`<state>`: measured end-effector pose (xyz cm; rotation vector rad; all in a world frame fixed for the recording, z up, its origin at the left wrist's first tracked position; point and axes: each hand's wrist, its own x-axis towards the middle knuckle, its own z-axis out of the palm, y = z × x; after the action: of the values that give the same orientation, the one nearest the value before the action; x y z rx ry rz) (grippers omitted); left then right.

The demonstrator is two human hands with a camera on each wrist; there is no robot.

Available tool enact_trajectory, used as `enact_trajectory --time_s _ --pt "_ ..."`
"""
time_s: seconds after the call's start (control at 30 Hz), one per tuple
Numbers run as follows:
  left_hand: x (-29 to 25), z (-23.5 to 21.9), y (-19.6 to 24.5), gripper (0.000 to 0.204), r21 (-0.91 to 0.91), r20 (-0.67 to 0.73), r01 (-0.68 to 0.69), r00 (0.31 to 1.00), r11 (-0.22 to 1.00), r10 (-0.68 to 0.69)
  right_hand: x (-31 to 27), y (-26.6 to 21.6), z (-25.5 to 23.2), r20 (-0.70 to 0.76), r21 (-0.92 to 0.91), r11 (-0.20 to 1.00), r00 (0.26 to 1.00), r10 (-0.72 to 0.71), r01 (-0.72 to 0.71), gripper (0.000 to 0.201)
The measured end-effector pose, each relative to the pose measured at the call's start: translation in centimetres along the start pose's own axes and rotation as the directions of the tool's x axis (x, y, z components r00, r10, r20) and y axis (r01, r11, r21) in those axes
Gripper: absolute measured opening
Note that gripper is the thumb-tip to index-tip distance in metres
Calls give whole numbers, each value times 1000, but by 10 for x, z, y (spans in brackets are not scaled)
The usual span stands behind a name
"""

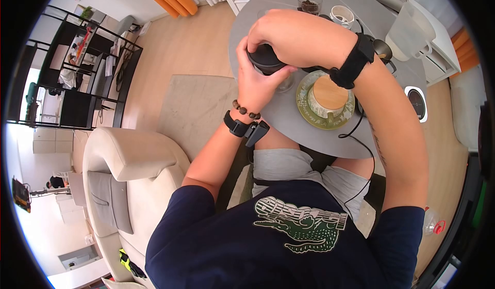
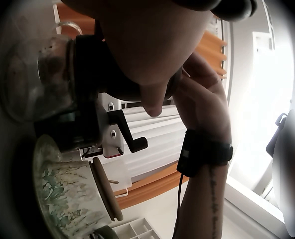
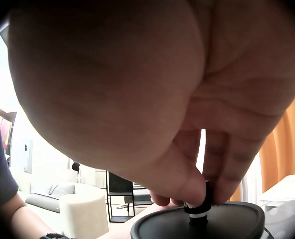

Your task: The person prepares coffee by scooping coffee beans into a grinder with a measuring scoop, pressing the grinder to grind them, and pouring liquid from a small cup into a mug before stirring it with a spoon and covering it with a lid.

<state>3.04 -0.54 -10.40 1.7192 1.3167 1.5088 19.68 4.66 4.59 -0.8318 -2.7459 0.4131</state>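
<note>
A hand coffee grinder with a black upper body (image 1: 265,61) and a clear glass jar (image 2: 35,79) stands over the near-left part of the table. My left hand (image 1: 255,85) grips its black body from the near side, thumb across the front. From above, my right hand (image 1: 301,37) reaches over the top, hiding much of it in the head view. In the right wrist view its thumb and fingers pinch a small black knob (image 3: 202,201) on a short shaft at the middle of the flat black lid (image 3: 237,219).
A ceramic jar with a wooden lid (image 1: 330,92) sits on a green plate (image 1: 308,114). Behind are a glass of dark pieces (image 1: 309,5), a white cup (image 1: 342,15) and a clear pitcher (image 1: 410,33). A black crank handle (image 2: 125,132) stands beyond the grinder. A cable (image 1: 361,139) hangs from the right wrist.
</note>
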Motion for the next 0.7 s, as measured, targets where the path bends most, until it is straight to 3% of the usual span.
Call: enact_trajectory --time_s 0.17,0.23,0.43,0.57,0.63,0.7 --pt "-2 1 4 118 23 -8 24 1000 999 -23 4 4 7 -50 55 998 999 -9 12 24" --pt "-3 2 1 116 21 -33 -17 999 1000 18 7 5 13 -172 -157 987 985 16 -43 23" --pt "-4 1 9 116 -12 -12 40 999 999 -40 10 -1 19 -236 -265 955 969 69 -132 22" --pt "-5 3 8 112 -33 -15 40 999 999 -41 15 -1 27 -277 -242 955 955 104 -174 24" --pt "-4 3 8 109 -37 -11 27 1000 999 -28 16 1 30 -362 -134 967 919 154 -215 22" --pt "-3 3 5 110 -37 -12 23 1000 999 -24 20 5 27 -318 -142 966 934 162 -215 24"
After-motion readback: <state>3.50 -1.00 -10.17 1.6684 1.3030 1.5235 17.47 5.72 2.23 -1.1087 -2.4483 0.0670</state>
